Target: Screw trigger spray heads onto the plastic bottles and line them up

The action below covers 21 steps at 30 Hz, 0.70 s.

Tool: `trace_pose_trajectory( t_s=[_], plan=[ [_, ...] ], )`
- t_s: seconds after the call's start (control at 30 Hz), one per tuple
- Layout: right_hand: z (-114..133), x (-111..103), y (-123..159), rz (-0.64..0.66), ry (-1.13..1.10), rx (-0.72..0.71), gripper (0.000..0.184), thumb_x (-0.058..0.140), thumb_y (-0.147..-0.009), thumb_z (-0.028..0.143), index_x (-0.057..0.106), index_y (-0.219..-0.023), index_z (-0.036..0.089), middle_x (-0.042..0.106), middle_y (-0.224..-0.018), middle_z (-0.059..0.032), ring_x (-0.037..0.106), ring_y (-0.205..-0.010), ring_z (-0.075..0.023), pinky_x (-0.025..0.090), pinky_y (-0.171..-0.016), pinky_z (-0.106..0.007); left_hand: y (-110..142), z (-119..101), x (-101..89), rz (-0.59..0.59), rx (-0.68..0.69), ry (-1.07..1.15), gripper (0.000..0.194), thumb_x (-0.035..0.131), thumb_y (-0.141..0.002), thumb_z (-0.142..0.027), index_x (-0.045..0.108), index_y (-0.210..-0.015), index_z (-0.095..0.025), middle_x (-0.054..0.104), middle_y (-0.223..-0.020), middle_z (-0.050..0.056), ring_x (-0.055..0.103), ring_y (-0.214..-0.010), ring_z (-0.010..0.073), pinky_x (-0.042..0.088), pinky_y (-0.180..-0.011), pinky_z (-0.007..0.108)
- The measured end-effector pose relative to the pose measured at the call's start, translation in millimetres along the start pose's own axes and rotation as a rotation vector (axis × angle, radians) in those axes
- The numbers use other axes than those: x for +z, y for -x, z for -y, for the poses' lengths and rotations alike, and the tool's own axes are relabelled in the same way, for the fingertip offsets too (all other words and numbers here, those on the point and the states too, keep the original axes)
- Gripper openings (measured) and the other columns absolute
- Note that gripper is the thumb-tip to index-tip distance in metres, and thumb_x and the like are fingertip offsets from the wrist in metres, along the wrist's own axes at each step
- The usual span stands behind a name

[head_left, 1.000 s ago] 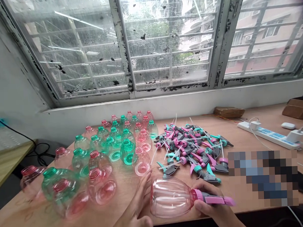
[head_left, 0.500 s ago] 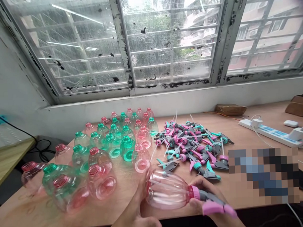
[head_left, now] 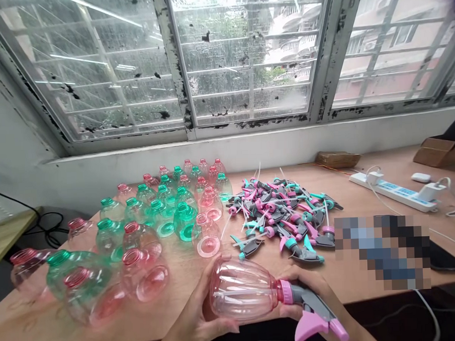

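A clear pink spray bottle (head_left: 242, 289) lies sideways between my hands, over the table's front edge. Its grey and pink trigger head (head_left: 314, 306) points right, with a white straw visible inside the bottle. My left hand (head_left: 202, 308) cups the bottle's base, thumb along the near side. Around the pink collar (head_left: 286, 292) my right hand (head_left: 309, 282) is closed, partly hidden behind the trigger head. Just beyond the bottle is a heap of loose trigger heads (head_left: 281, 208) in grey, pink and teal. Several open-necked pink and green bottles (head_left: 184, 221) stand to the left.
A white power strip (head_left: 394, 190) with plugged-in chargers lies at the right. Behind it are a brown paper package (head_left: 337, 159) and a cardboard box (head_left: 436, 152). A blurred patch (head_left: 383, 254) covers something beside a dark phone-like slab (head_left: 447, 256). A window spans the back wall.
The trigger head has rotated so its pink lever now faces down toward me. My left hand has closed in from beside the base to cupping it. The view has shifted slightly.
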State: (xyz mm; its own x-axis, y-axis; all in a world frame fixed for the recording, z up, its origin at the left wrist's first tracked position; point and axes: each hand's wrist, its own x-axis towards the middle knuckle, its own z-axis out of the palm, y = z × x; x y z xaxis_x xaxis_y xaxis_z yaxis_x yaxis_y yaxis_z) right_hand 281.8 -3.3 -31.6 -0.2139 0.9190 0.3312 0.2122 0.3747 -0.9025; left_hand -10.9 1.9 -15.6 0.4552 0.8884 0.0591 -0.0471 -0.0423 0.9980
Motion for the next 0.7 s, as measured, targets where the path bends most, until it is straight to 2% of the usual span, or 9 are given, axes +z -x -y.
trace_pose_trajectory(
  t_s=[0.1, 0.2, 0.27, 0.37, 0.47, 0.63, 0.7],
  plan=[
    [5, -2, -2, -0.036, 0.03, -0.073, 0.049, 0.082, -0.075, 0.067, 0.078, -0.09, 0.021, 0.074, -0.069, -0.0044, 0.064, -0.061, -0.0255, 0.05, -0.059, -0.031, -1, 3, -1.1, 0.02, 0.048, -0.056, 0.114, 0.091, -0.073, -0.043, 0.019, -0.161, -0.042, 0.04, -0.162, 0.01, 0.05, -0.14, 0.0384, 0.041, -0.117, 0.053],
    [10, -5, -3, -0.058, -0.001, -0.073, 0.044, 0.079, -0.08, 0.065, 0.078, -0.094, 0.023, 0.077, -0.08, -0.0059, 0.069, -0.07, -0.0288, 0.055, -0.067, -0.033, -3, 9, -3.1, 0.024, 0.091, -0.151, 0.102, 0.091, -0.074, -0.041, 0.03, -0.156, -0.042, 0.044, -0.159, 0.009, 0.054, -0.136, 0.0379, 0.044, -0.115, 0.052],
    [11, -6, -3, -0.048, 0.023, -0.071, 0.039, 0.08, -0.081, 0.06, 0.078, -0.095, 0.023, 0.076, -0.079, -0.0055, 0.069, -0.069, -0.0277, 0.055, -0.065, -0.032, -5, 15, -4.3, 0.025, 0.115, -0.177, 0.094, 0.091, -0.073, -0.041, 0.038, -0.151, -0.039, 0.045, -0.157, 0.01, 0.056, -0.132, 0.0379, 0.048, -0.112, 0.05],
    [11, -6, -3, -0.002, 0.006, 0.021, 0.037, 0.077, -0.085, 0.057, 0.077, -0.094, 0.021, 0.073, -0.067, -0.0038, 0.066, -0.059, -0.0244, 0.053, -0.057, -0.031, -8, 24, -5.2, 0.009, 0.14, -0.166, 0.093, 0.092, -0.07, -0.046, 0.042, -0.148, -0.037, 0.043, -0.156, 0.011, 0.056, -0.131, 0.0392, 0.05, -0.109, 0.05],
    [15, -3, -3, 0.055, -0.146, 0.162, 0.036, 0.071, -0.09, 0.056, 0.071, -0.094, 0.021, 0.071, -0.057, -0.0019, 0.068, -0.052, -0.0231, 0.054, -0.051, -0.029, -9, 31, -4.7, -0.011, 0.161, -0.172, 0.093, 0.091, -0.068, -0.053, 0.043, -0.147, -0.039, 0.043, -0.154, 0.01, 0.051, -0.134, 0.0414, 0.051, -0.109, 0.05],
    [19, 1, -3, 0.089, -0.286, 0.324, 0.04, 0.068, -0.092, 0.059, 0.066, -0.097, 0.02, 0.068, -0.054, 0.0015, 0.07, -0.053, -0.0232, 0.057, -0.051, -0.031, -9, 30, -1.1, -0.069, 0.261, -0.282, 0.085, 0.088, -0.072, -0.053, 0.046, -0.145, -0.045, 0.046, -0.15, 0.006, 0.052, -0.133, 0.0393, 0.049, -0.111, 0.048],
    [16, 0, -2, 0.06, -0.276, 0.318, 0.038, 0.07, -0.09, 0.057, 0.066, -0.1, 0.02, 0.069, -0.061, 0.0007, 0.07, -0.06, -0.0233, 0.058, -0.056, -0.031, -9, 28, 0.3, -0.066, 0.274, -0.304, 0.087, 0.088, -0.072, -0.053, 0.044, -0.147, -0.045, 0.047, -0.151, 0.006, 0.053, -0.134, 0.039, 0.049, -0.112, 0.048]
  ],
)
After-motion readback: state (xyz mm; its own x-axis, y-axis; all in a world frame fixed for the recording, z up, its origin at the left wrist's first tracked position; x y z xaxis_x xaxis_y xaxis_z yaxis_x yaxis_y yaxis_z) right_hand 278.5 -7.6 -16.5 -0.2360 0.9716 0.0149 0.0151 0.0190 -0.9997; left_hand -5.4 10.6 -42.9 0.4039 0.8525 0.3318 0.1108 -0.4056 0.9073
